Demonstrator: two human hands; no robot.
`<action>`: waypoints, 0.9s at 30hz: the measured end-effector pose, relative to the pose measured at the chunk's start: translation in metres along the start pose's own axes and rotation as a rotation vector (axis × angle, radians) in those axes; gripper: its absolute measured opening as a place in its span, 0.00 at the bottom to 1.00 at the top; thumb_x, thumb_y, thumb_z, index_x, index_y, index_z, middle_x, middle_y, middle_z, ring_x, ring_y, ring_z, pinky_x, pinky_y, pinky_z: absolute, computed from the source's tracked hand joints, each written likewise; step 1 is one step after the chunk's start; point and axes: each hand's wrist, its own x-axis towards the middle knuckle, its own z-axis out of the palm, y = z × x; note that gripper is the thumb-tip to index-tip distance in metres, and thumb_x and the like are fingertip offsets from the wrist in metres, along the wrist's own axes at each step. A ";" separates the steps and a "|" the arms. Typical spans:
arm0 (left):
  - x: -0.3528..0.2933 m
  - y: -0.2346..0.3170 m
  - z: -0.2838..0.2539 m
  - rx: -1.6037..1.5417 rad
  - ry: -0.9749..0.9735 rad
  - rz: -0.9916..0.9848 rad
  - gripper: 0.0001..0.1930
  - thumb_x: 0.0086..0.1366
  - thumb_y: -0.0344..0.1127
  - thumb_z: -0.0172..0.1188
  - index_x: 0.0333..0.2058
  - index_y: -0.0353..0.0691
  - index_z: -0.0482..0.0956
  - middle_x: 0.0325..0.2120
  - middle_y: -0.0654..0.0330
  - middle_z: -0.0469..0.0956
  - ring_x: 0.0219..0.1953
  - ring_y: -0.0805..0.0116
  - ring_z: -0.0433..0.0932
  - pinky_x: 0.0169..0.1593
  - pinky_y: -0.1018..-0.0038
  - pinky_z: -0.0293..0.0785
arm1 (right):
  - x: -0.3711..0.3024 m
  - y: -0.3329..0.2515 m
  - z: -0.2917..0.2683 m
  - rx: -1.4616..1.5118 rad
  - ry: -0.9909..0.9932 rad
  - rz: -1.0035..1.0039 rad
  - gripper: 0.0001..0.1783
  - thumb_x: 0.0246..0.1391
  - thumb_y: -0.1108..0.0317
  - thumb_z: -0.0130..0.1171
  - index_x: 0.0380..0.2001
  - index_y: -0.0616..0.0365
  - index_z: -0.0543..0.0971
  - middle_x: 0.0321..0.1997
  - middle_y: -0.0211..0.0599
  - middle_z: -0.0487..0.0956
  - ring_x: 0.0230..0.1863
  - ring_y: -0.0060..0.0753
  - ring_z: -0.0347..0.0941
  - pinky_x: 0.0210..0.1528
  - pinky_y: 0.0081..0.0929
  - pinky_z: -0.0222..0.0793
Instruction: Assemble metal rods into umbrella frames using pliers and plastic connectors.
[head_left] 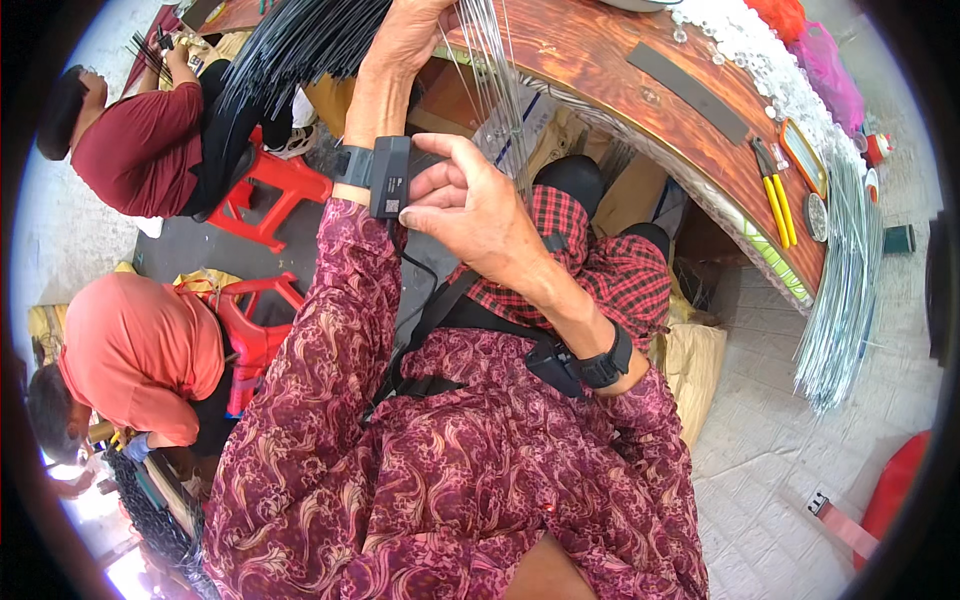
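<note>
My left hand [415,25] reaches to the upper edge of the view, beside a loose bundle of thin silvery wires [495,75]. Its fingers are mostly cut off, so their grip is hidden. A black box-shaped device [391,178] is strapped to my left wrist by a grey band. My right hand [480,215] is closed at this device, index finger by its upper part and thumb at its lower corner. On my right wrist sits a black strap with a small device [608,362]. A thick bundle of dark wires [300,45] lies left of my left hand.
A curved wooden table [600,60] bears yellow-handled pliers [775,205], a flat dark bar [688,92], an orange-rimmed mirror [803,157] and clear beads [745,50]. Silvery wires [840,300] hang off its right end. Two people sit at left near red stools [265,195].
</note>
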 end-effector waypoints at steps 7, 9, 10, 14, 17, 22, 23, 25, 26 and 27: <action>0.000 -0.003 -0.003 0.000 0.017 0.007 0.18 0.63 0.35 0.60 0.49 0.32 0.74 0.33 0.60 0.82 0.27 0.76 0.80 0.29 0.81 0.77 | 0.000 0.001 0.000 -0.001 -0.011 0.000 0.35 0.47 0.81 0.61 0.59 0.65 0.61 0.39 0.38 0.75 0.39 0.24 0.76 0.41 0.20 0.74; -0.001 -0.002 -0.005 0.006 -0.007 0.010 0.18 0.63 0.35 0.60 0.49 0.32 0.74 0.34 0.60 0.82 0.28 0.75 0.80 0.30 0.81 0.77 | 0.000 0.003 0.000 0.003 -0.012 -0.005 0.35 0.47 0.81 0.61 0.59 0.65 0.61 0.39 0.38 0.75 0.39 0.24 0.76 0.41 0.20 0.74; -0.001 -0.002 -0.004 0.005 -0.007 0.009 0.18 0.63 0.35 0.60 0.49 0.32 0.74 0.34 0.60 0.82 0.28 0.75 0.80 0.30 0.81 0.77 | 0.000 0.003 0.000 0.003 -0.011 -0.004 0.35 0.47 0.81 0.61 0.59 0.65 0.61 0.39 0.38 0.75 0.39 0.24 0.76 0.41 0.20 0.74; -0.001 -0.002 -0.003 0.014 0.026 0.012 0.18 0.63 0.35 0.59 0.50 0.32 0.74 0.34 0.60 0.82 0.27 0.75 0.80 0.30 0.81 0.77 | 0.000 0.002 0.001 0.003 -0.011 -0.003 0.35 0.47 0.81 0.61 0.59 0.65 0.61 0.39 0.38 0.75 0.39 0.24 0.76 0.41 0.20 0.74; -0.002 0.000 -0.005 0.024 0.010 0.009 0.19 0.63 0.35 0.59 0.50 0.31 0.73 0.34 0.60 0.82 0.27 0.75 0.80 0.29 0.81 0.78 | -0.001 0.001 0.001 0.006 -0.011 0.003 0.35 0.47 0.81 0.61 0.59 0.65 0.61 0.39 0.38 0.76 0.39 0.24 0.76 0.41 0.20 0.74; -0.003 0.001 -0.002 0.016 0.007 0.013 0.19 0.63 0.35 0.59 0.50 0.31 0.73 0.35 0.59 0.82 0.27 0.75 0.80 0.29 0.80 0.78 | -0.003 -0.002 0.001 0.004 -0.007 0.006 0.35 0.47 0.80 0.62 0.59 0.65 0.61 0.39 0.39 0.76 0.39 0.25 0.76 0.41 0.21 0.74; -0.003 0.002 -0.001 0.011 0.007 0.011 0.20 0.63 0.35 0.59 0.51 0.31 0.73 0.35 0.59 0.82 0.27 0.75 0.80 0.29 0.80 0.78 | -0.003 -0.003 0.001 -0.002 -0.007 0.008 0.35 0.47 0.80 0.62 0.59 0.65 0.61 0.39 0.39 0.76 0.39 0.25 0.76 0.41 0.21 0.73; -0.004 0.002 -0.002 0.009 0.009 0.013 0.20 0.63 0.35 0.59 0.51 0.31 0.73 0.35 0.59 0.81 0.27 0.75 0.80 0.29 0.80 0.78 | -0.004 -0.004 0.001 -0.009 -0.012 0.007 0.35 0.47 0.80 0.62 0.59 0.65 0.61 0.39 0.39 0.76 0.39 0.25 0.76 0.41 0.21 0.73; -0.005 0.001 -0.003 0.012 0.012 0.014 0.21 0.63 0.35 0.60 0.52 0.31 0.72 0.35 0.59 0.81 0.27 0.75 0.80 0.30 0.80 0.78 | -0.005 -0.005 0.002 -0.011 -0.012 0.009 0.35 0.47 0.80 0.61 0.59 0.65 0.61 0.39 0.39 0.76 0.39 0.25 0.76 0.41 0.21 0.73; -0.006 0.002 -0.003 0.016 0.015 0.015 0.21 0.63 0.36 0.60 0.52 0.31 0.72 0.35 0.59 0.81 0.28 0.74 0.80 0.30 0.80 0.78 | -0.005 -0.005 0.002 -0.013 -0.014 0.010 0.35 0.47 0.80 0.61 0.59 0.65 0.61 0.39 0.39 0.76 0.39 0.25 0.76 0.41 0.21 0.73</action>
